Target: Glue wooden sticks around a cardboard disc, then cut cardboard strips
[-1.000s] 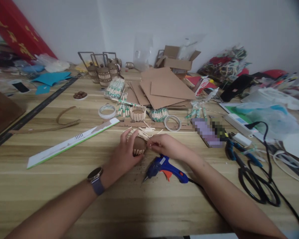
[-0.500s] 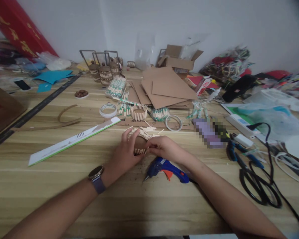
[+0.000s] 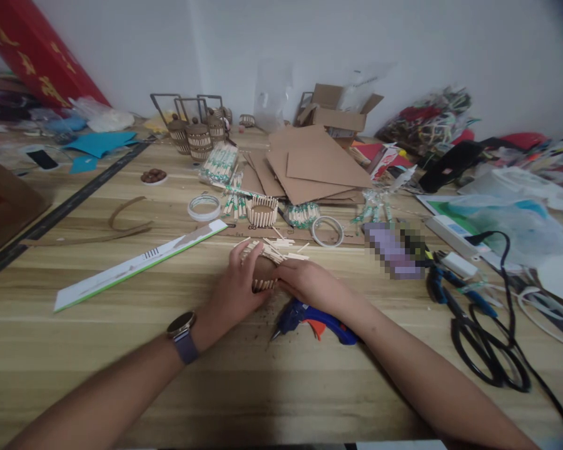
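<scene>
My left hand (image 3: 234,289) curls round a small round basket of short wooden sticks (image 3: 263,273) on the wooden table (image 3: 122,350). A watch (image 3: 182,334) sits on that wrist. My right hand (image 3: 307,282) presses against the basket's right side with closed fingers. Loose wooden sticks (image 3: 284,249) lie just behind the basket. A blue glue gun (image 3: 316,319) lies on the table under my right wrist.
A white and green ruler (image 3: 141,265), two tape rolls (image 3: 202,207), a finished stick basket (image 3: 261,211), cardboard sheets (image 3: 314,165), black scissors (image 3: 488,350), cables and craft clutter surround the hands. Stick lanterns (image 3: 194,134) stand at the back.
My right hand has slid down and left, closer against the basket's side and partly over the glue gun. My left hand stays on the basket.
</scene>
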`<control>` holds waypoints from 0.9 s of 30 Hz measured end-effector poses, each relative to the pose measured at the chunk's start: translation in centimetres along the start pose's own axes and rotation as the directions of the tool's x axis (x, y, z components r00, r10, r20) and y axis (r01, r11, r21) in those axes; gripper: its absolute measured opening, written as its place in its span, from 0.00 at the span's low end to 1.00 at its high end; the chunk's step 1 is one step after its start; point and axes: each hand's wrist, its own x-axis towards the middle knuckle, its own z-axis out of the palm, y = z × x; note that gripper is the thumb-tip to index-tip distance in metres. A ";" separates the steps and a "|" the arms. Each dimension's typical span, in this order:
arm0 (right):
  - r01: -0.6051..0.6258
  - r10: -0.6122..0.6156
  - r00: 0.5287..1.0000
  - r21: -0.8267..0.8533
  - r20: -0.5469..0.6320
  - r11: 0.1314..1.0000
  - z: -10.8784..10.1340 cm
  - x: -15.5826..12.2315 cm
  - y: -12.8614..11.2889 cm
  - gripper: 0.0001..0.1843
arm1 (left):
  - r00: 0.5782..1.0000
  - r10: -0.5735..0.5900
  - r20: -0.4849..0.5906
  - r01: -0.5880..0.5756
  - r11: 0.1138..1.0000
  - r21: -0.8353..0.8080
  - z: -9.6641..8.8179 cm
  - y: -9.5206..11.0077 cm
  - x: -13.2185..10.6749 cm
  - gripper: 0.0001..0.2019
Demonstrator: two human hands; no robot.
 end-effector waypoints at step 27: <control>0.037 -0.037 0.999 -0.057 0.002 0.998 -0.3 0.0 -0.4 0.05 | 1.000 -0.003 0.019 0.003 1.000 -0.017 -0.2 0.2 0.0 0.47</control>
